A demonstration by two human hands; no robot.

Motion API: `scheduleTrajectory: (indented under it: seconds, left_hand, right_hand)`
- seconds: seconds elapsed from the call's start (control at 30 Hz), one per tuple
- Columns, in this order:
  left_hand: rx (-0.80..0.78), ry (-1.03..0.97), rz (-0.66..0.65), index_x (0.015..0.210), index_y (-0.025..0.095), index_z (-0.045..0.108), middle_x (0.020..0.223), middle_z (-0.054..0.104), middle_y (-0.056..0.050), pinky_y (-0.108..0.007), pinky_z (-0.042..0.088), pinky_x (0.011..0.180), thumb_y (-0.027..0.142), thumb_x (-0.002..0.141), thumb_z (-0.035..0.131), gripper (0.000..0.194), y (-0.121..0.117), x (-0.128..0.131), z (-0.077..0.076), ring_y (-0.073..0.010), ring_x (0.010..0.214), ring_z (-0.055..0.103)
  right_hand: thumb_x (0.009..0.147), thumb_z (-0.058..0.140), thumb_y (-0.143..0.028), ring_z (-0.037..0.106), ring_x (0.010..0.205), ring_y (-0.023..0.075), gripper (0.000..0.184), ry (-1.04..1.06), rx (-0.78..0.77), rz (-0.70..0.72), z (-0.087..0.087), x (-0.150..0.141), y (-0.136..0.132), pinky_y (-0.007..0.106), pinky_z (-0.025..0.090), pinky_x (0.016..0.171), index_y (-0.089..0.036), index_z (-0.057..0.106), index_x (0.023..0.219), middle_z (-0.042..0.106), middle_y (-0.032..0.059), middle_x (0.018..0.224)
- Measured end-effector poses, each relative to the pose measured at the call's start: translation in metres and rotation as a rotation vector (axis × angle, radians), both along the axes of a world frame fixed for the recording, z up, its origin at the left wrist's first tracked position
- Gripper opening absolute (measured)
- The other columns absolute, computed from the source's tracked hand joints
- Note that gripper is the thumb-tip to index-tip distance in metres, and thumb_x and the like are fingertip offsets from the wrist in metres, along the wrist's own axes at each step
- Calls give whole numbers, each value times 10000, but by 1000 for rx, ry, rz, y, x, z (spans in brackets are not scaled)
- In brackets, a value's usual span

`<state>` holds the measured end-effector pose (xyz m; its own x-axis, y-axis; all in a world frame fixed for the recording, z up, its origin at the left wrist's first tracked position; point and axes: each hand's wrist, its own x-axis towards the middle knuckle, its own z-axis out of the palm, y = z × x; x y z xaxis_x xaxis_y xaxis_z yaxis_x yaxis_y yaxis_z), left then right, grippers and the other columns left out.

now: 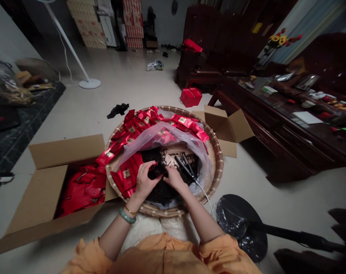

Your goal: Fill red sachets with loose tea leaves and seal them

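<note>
My left hand [146, 179] curls its thumb and fingers round a small packet with a dark opening [152, 174] and a sliver of red at its edge; most of it is hidden. Close beside it, my right hand [173, 178] pinches dark dried leaves, probably tea, at the packet's mouth. Below both hands, loose dark leaves [161, 192] lie in a clear plastic bag [204, 167] spread inside a round woven basket [218, 163]. A black hair-straightener-like heat sealer [185, 167] with a white cord rests on the leaves at the right. Red packets [127, 173] stand stacked left of my left hand.
More red packets [145, 120] line the basket's far rim. An open carton [47, 190] of red packets stands left, another open carton [232, 127] right. A black round-based stand [241, 224] lies at lower right. A dark wooden table [255, 102] runs along the right.
</note>
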<state>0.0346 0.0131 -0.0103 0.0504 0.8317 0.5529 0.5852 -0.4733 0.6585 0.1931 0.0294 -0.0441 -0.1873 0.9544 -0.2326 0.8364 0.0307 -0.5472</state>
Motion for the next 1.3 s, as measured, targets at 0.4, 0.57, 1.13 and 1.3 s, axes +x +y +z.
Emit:
scheduleTrajectory:
  seconds: [0.4,0.57,1.13,1.3]
  left_hand:
    - [-26,26,20,1092,183,531,1030,620,-77,-395,499,844,274,708,695,427,7,-8,3,-221,973,570]
    - [-55,27,24,1075,178,541,1019,618,-84,-400,507,835,285,692,710,431,8,-4,4,-229,967,572]
    - [-104,-11,37,1075,185,533,1008,595,-87,-344,560,672,271,669,716,453,10,4,-2,-232,932,577]
    - [-120,-41,49,1118,180,508,1030,587,-96,-384,552,740,242,664,710,501,9,8,-7,-244,943,584]
  right_hand:
    - [635,603,-179,539,630,119,166,397,20,-206,-9,12,13,238,425,625,-152,618,798,598,-16,685]
    - [613,651,-279,502,470,102,200,811,-43,-344,23,28,12,226,417,489,-153,618,764,558,-52,541]
    - [743,582,-261,601,703,154,168,768,395,-276,97,12,-5,271,504,622,-206,692,856,661,39,840]
    - [654,704,-248,586,843,190,502,687,339,-49,90,4,-12,317,509,701,-281,599,1144,592,66,1120]
